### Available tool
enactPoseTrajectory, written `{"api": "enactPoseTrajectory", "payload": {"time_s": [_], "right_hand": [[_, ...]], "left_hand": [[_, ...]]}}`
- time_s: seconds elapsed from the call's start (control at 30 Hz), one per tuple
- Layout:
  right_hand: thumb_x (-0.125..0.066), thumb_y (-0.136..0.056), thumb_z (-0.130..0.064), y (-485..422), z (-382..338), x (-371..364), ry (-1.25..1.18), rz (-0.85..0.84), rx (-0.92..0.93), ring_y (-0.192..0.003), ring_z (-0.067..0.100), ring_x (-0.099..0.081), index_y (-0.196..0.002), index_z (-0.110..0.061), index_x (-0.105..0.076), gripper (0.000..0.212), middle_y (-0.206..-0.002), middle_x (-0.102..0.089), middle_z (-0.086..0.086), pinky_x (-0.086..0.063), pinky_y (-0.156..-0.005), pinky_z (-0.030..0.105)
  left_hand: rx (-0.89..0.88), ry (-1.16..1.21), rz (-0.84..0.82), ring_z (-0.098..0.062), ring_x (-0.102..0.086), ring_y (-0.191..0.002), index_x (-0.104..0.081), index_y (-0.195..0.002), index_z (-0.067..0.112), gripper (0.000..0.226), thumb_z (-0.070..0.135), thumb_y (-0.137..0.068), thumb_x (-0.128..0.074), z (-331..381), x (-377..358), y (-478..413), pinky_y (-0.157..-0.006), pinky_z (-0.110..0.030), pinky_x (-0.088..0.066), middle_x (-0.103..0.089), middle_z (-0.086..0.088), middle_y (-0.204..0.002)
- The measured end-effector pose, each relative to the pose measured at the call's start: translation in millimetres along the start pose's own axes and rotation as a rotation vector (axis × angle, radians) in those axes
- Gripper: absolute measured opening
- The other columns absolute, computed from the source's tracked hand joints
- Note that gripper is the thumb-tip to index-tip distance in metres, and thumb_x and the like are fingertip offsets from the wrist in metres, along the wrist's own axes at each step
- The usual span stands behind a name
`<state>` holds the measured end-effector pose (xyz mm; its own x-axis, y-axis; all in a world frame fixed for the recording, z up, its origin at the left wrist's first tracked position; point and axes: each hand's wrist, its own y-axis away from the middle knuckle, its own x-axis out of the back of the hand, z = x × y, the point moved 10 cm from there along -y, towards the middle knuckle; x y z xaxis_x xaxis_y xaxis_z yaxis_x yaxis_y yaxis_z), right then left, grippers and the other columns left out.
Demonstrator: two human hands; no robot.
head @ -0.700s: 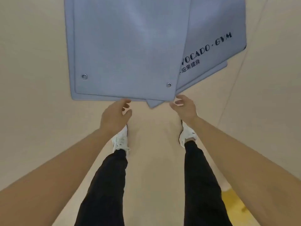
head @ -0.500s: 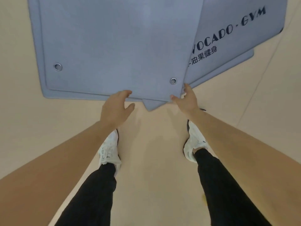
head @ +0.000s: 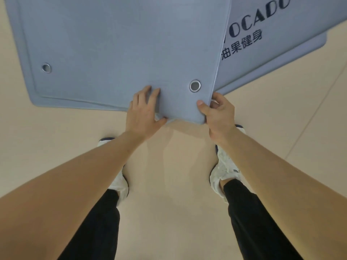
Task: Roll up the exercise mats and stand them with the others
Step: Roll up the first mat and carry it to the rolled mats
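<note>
Several blue-grey exercise mats lie stacked flat on the beige floor. The top mat (head: 122, 44) has two metal eyelets near its near edge. My right hand (head: 217, 113) pinches the top mat's near right corner, thumb on top and fingers beneath, and the corner is lifted off the pile. My left hand (head: 144, 111) is at the same near edge, fingers flat on the top mat and thumb tucked under the edge. A mat with dark lettering (head: 281, 34) lies skewed beneath, to the right. More mat edges (head: 28, 72) show at the left.
Beige floor (head: 56, 137) surrounds the mats, with a seam line running diagonally at the right (head: 309, 119). My feet in white shoes (head: 225, 171) stand just behind the mats' near edge. No rolled mats are in view.
The view dropped closer to the mats. Both hands moved from just short of the near edge onto the top mat; the right hand took hold of its corner and lifted it.
</note>
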<state>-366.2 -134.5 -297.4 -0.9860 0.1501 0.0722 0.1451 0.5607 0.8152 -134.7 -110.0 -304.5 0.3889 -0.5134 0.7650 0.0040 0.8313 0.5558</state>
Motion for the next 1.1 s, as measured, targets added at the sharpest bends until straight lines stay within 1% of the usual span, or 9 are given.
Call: {"api": "enactPoseTrajectory", "payload": {"time_s": [0.27, 0.43, 0.5, 0.57, 0.63, 0.7, 0.87, 0.97, 1.1], "right_hand": [[-0.076, -0.09, 0.0, 56, -118, 112, -0.256, 0.133, 0.009, -0.083, 0.023, -0.074, -0.117, -0.008, -0.066, 0.03, -0.091, -0.079, 0.012, -0.063, -0.081, 0.038], [-0.074, -0.092, -0.003, 61, -186, 183, -0.221, 0.158, 0.103, -0.08, 0.019, -0.073, -0.115, -0.014, -0.067, 0.027, -0.086, -0.079, 0.007, -0.061, -0.072, 0.033], [-0.073, -0.092, -0.003, 60, -207, 212, -0.046, 0.205, 0.184, -0.079, 0.015, -0.071, -0.119, -0.012, -0.065, 0.029, -0.086, -0.077, 0.002, -0.061, -0.074, 0.035], [-0.075, -0.09, -0.01, 65, -231, 232, 0.328, 0.26, 0.333, -0.095, 0.016, -0.067, -0.126, -0.012, -0.065, 0.037, -0.106, -0.071, -0.001, -0.057, -0.09, 0.036], [-0.08, -0.084, -0.018, 84, -254, 228, 0.703, 0.285, 0.56, -0.119, 0.025, -0.054, -0.129, -0.016, -0.066, 0.047, -0.129, -0.06, 0.002, -0.041, -0.106, 0.027], [-0.083, -0.078, -0.021, 111, -273, 203, 0.913, 0.227, 0.819, -0.126, 0.027, -0.045, -0.126, -0.017, -0.068, 0.051, -0.136, -0.059, 0.005, -0.033, -0.105, 0.034], [-0.089, -0.071, -0.026, 146, -263, 132, 1.164, -0.122, 1.124, -0.118, 0.03, -0.056, -0.12, -0.016, -0.072, 0.053, -0.123, -0.069, 0.004, -0.028, -0.102, 0.039], [-0.083, -0.076, -0.024, 155, -271, 128, 1.221, -0.09, 1.223, -0.101, 0.03, -0.065, -0.106, -0.019, -0.076, 0.032, -0.108, -0.074, -0.002, -0.03, -0.093, 0.039], [-0.072, -0.089, -0.019, 175, -268, 146, 1.247, -0.089, 1.24, -0.086, 0.025, -0.064, -0.095, -0.02, -0.076, 0.007, -0.093, -0.074, -0.008, -0.028, -0.085, 0.037]], "left_hand": [[-0.371, -0.259, 0.254, -0.035, -0.062, -0.105, -0.06, -0.134, 0.011, 0.052, 0.031, -0.087, -0.057, 66, 94, 40, -0.079, -0.043, -0.05, -0.066, -0.012, -0.129], [-0.428, -0.204, 0.283, -0.033, -0.07, -0.088, -0.062, -0.124, 0.015, 0.035, 0.029, -0.094, -0.053, 127, 125, 48, -0.05, -0.039, -0.053, -0.072, -0.008, -0.112], [-0.427, -0.176, 0.31, -0.032, -0.07, -0.083, -0.064, -0.121, 0.015, 0.027, 0.027, -0.1, -0.051, 159, 138, 50, -0.045, -0.038, -0.05, -0.071, -0.008, -0.105], [-0.427, -0.178, 0.361, -0.032, -0.069, -0.078, -0.066, -0.116, 0.014, 0.023, 0.024, -0.105, -0.048, 191, 157, 49, -0.042, -0.036, -0.045, -0.07, -0.008, -0.097], [-0.428, -0.196, 0.394, -0.032, -0.068, -0.076, -0.068, -0.112, 0.014, 0.023, 0.023, -0.107, -0.048, 219, 175, 46, -0.042, -0.033, -0.04, -0.069, -0.008, -0.092], [-0.446, -0.234, 0.425, -0.031, -0.068, -0.076, -0.071, -0.108, 0.013, 0.025, 0.023, -0.107, -0.049, 246, 188, 45, -0.044, -0.033, -0.038, -0.068, -0.006, -0.09], [-0.427, -0.223, 0.444, -0.03, -0.066, -0.073, -0.071, -0.106, 0.014, 0.018, 0.019, -0.104, -0.055, 288, 198, 62, -0.044, -0.034, -0.039, -0.066, -0.006, -0.088], [-0.413, -0.163, 0.436, -0.029, -0.067, -0.073, -0.073, -0.105, 0.014, 0.028, 0.025, -0.103, -0.047, 304, 197, 83, -0.047, -0.029, -0.034, -0.067, -0.005, -0.086], [-0.344, -0.06, 0.421, -0.025, -0.068, -0.074, -0.073, -0.105, 0.017, 0.029, 0.031, -0.102, -0.048, 314, 182, 118, -0.049, -0.025, -0.029, -0.067, -0.001, -0.088]]}}
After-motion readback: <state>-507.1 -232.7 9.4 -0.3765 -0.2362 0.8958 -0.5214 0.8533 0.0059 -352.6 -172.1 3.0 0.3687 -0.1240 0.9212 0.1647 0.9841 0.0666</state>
